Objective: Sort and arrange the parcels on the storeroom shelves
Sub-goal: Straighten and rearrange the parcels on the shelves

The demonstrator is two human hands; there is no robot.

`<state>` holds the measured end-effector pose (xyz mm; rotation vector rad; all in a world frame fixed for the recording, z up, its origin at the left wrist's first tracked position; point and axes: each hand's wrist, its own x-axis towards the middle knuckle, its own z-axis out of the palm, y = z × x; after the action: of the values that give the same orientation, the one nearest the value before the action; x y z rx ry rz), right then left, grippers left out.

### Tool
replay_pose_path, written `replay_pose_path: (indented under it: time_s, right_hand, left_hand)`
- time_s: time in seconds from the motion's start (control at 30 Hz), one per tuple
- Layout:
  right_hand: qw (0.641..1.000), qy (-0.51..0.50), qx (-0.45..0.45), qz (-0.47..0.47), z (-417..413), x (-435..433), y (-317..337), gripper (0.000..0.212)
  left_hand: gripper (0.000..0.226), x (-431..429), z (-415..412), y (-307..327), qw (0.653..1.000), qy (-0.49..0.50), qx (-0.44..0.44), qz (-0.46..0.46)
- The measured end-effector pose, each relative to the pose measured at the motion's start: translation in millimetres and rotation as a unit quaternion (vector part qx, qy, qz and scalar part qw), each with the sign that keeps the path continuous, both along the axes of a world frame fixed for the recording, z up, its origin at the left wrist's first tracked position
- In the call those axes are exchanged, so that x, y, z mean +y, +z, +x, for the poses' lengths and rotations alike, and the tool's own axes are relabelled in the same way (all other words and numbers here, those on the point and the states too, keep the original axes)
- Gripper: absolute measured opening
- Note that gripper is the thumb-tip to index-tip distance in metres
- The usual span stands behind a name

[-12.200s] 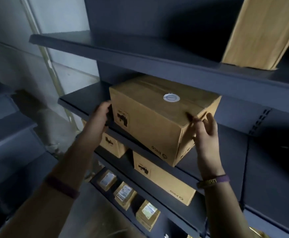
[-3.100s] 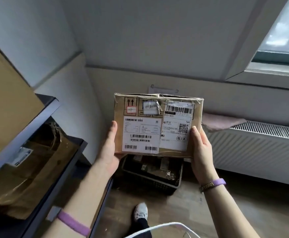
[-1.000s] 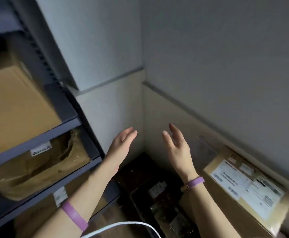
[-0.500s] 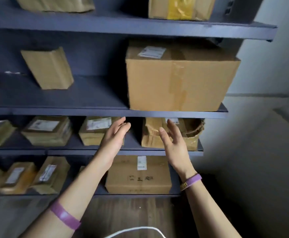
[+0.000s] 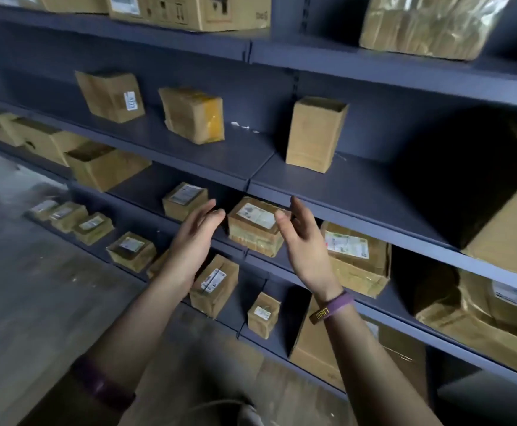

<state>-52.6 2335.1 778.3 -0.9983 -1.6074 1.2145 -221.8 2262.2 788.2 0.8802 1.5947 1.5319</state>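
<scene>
The left forearm rises from seven o'clock in the view, a dark wristband (image 5: 103, 385) near its lower end. It leads up to the left hand (image 5: 194, 241), which is raised with its palm turned inward and its fingers straight and close together, holding nothing. The fingertips reach to nine o'clock of a small labelled parcel (image 5: 255, 230) - whether they touch it I cannot tell. This parcel lies label-up near the front of the lower shelf (image 5: 140, 187), framed between the two hands. At its three o'clock the right hand (image 5: 303, 244) faces the left, palm inward and fingers loosely spread. One fingertip crosses in front of the parcel's upper right corner, but the hand grips nothing. A purple wristband (image 5: 332, 307) rings that wrist. Further toward three o'clock lies a larger parcel (image 5: 355, 259) on the same shelf. At twelve o'clock, an upright parcel (image 5: 314, 133) stands on the upper shelf (image 5: 358, 186).
</scene>
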Motion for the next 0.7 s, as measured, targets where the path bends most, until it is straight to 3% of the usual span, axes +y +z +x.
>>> replay_pose_path:
  time_s: [0.27,0.43,0.53,0.6,0.7]
  right_hand:
    - [0.995,0.101,0.014,-0.013,-167,49,-6,0.082]
    - [0.991,0.135,0.021,-0.012,-279,98,-8,0.071]
    - [0.989,0.145,0.031,-0.017,-338,125,-6,0.068]
    - [0.988,0.150,0.037,-0.028,-373,140,-6,0.067]
    - [0.986,0.160,0.033,-0.038,-420,159,-5,0.067]
  left_hand:
    - [0.035,19,-148,-2,0.995,0.103,-0.003,-0.004]
    - [0.042,58,-248,9,0.989,0.145,0.010,-0.023]
    - [0.035,81,-304,16,0.989,0.140,0.029,-0.025]
    - [0.015,93,-337,20,0.990,0.138,0.023,-0.017]
    - [0.020,109,-378,26,0.990,0.141,0.019,0.003]
